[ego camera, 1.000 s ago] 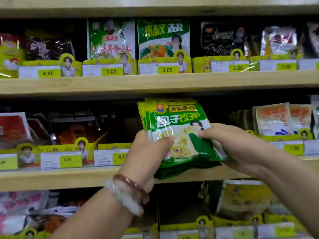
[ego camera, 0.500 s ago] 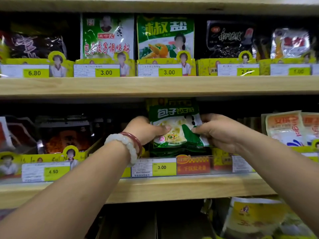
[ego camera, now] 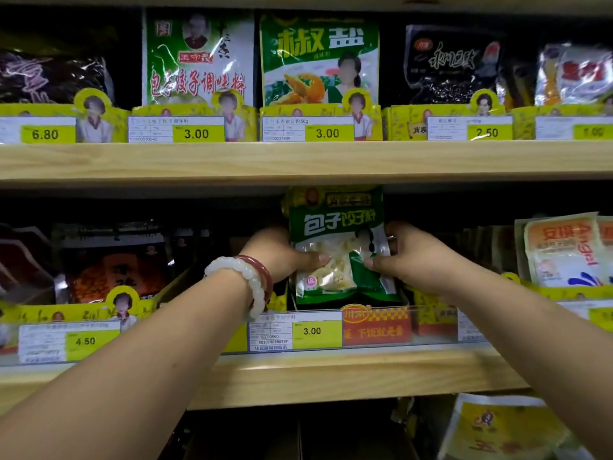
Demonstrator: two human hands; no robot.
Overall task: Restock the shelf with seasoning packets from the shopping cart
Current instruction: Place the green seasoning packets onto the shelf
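1. packets (ego camera: 336, 247) of green seasoning stand on the middle shelf (ego camera: 331, 373), behind the 3.00 price tag (ego camera: 295, 332).
2. the left hand (ego camera: 282, 257) holds one side of them and the right hand (ego camera: 411, 257) holds the other.
3. this bunch looks almost in place; letting go is left.
4. the cart is not in view, so what is left to stock cannot be told.

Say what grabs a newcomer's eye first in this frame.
Centre frame, both hands hold a stack of green packets upright on the middle shelf: left hand on one edge, right hand on the other. Next, the white and red bracelets on the left wrist. Then the row of yellow price tags along the upper shelf, with another reading 3.00 just below the packets.
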